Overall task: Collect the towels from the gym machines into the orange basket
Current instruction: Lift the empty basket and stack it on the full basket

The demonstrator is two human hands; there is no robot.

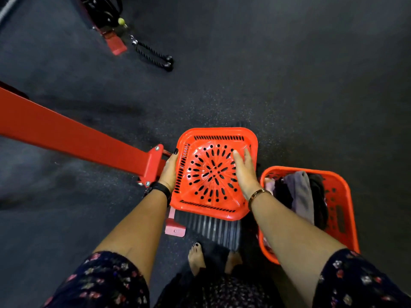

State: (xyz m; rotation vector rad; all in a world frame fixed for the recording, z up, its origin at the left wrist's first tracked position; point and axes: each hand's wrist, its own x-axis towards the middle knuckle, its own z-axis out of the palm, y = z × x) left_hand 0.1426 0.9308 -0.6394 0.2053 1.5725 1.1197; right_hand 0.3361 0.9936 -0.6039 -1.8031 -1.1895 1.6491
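Observation:
An empty orange basket [218,131] with a perforated bottom is in the centre of the view, held between both hands. My left hand [170,168] grips its left rim from outside, thumb on the edge. My right hand [245,172] lies on its right side, fingers stretched flat inside against the wall and bottom. A second orange basket [347,196] stands on the floor to the right, partly behind my right forearm. It holds several towels [298,194], grey, dark and pale pink.
A red machine beam [66,134] runs in from the left and ends at a bracket beside my left hand. A ribbed grey footplate [213,227] lies under the held basket. A black rope handle [153,54] lies far left. My bare feet [196,257] stand on dark rubber floor.

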